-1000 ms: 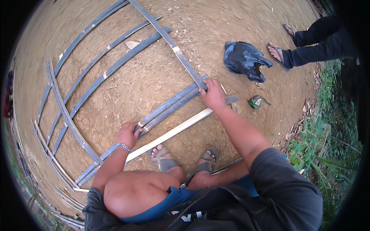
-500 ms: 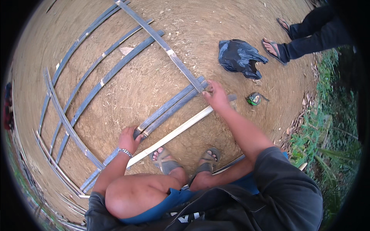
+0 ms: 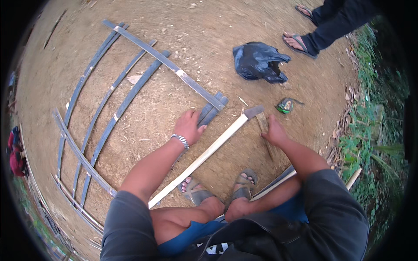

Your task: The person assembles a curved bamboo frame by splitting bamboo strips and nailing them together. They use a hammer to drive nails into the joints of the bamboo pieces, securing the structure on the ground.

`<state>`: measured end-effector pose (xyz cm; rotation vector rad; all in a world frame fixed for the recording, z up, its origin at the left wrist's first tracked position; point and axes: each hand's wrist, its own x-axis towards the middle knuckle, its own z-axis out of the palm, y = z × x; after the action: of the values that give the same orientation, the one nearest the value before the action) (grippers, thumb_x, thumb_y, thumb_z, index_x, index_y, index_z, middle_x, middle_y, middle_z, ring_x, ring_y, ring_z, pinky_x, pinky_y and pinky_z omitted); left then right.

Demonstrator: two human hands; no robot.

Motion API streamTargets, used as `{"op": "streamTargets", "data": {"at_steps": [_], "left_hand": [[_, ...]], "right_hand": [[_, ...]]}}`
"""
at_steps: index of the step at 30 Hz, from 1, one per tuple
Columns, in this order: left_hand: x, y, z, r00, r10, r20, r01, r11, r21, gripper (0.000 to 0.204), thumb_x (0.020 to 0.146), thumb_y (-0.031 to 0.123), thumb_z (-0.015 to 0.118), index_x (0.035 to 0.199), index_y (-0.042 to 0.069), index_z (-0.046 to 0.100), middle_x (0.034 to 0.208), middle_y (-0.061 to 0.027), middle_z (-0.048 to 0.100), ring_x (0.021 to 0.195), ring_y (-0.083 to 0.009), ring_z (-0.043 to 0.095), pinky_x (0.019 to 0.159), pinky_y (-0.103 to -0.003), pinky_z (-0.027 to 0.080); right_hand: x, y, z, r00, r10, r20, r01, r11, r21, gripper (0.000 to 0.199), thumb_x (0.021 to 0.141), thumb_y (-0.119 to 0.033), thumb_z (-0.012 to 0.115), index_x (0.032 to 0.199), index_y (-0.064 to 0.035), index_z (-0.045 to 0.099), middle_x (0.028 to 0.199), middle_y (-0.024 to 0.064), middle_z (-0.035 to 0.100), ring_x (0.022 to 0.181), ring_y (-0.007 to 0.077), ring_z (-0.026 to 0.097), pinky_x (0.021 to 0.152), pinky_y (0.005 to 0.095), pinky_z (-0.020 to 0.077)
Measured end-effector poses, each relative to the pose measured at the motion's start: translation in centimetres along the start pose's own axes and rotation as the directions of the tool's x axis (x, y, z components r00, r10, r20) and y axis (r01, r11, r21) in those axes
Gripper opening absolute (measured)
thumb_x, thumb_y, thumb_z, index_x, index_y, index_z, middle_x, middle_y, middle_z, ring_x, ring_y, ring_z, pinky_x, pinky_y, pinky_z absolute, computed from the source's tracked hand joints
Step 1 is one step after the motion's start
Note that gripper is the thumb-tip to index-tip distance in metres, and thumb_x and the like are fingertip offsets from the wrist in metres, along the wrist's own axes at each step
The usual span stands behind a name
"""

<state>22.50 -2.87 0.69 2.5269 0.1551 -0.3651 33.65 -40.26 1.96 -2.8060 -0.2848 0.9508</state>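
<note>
My left hand (image 3: pixel 189 127) lies with fingers spread on two dark slats (image 3: pixel 212 109), placed side by side near the right end of a slat lattice. Its thumb is apart from the fingers, and a metal bracelet is on the wrist. My right hand (image 3: pixel 276 131) is beside a flat brown wooden stick (image 3: pixel 266 137), thumb and forefinger apart, with the thumb tip at the stick's edge. A dark grey block-like piece (image 3: pixel 254 112) touches the stick's upper end; whether they are joined I cannot tell. A long pale strip (image 3: pixel 200 158) runs diagonally from that piece toward my left knee.
Curved dark slats (image 3: pixel 124 102) and a crossing slat (image 3: pixel 163 58) form the lattice on bare soil. A black plastic bag (image 3: pixel 257 61) and a green-black tape measure (image 3: pixel 285 105) lie at right. Another person's sandalled foot (image 3: pixel 300 45) stands beyond. Plants (image 3: pixel 352 152) edge the right.
My left hand has moved right and up along the paired slats. My right hand has left the slat crossing and come down right to the brown stick. The view has shifted.
</note>
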Motion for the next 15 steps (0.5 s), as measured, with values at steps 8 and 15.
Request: {"op": "streamTargets", "data": {"at_steps": [8, 15], "left_hand": [[6.8, -0.4, 1.4, 0.931, -0.366, 0.008, 0.326, 0.820, -0.471, 0.082, 0.092, 0.038, 0.075, 0.153, -0.001, 0.038, 0.138, -0.0255, 0.059, 0.127, -0.0372, 0.059, 0.112, -0.044, 0.045], [15.1, -0.6, 2.5, 0.682, -0.728, -0.066, 0.412, 0.458, -0.787, 0.089, 0.089, 0.042, 0.079, 0.150, -0.007, 0.036, 0.131, -0.0285, 0.064, 0.118, -0.0363, 0.067, 0.102, -0.042, 0.053]], "right_hand": [[-1.6, -1.9, -0.6, 0.994, 0.090, -0.068, -0.083, 0.991, 0.102, 0.090, 0.074, -0.022, 0.091, 0.145, -0.0045, 0.038, 0.127, 0.0269, 0.061, 0.121, 0.0442, 0.060, 0.102, 0.0494, 0.0498], [-1.3, -0.3, 2.4, 0.980, 0.074, -0.187, -0.073, 0.997, 0.015, 0.083, 0.073, -0.013, 0.086, 0.143, -0.0034, 0.042, 0.132, 0.0271, 0.058, 0.125, 0.0442, 0.057, 0.105, 0.0505, 0.0487]]}}
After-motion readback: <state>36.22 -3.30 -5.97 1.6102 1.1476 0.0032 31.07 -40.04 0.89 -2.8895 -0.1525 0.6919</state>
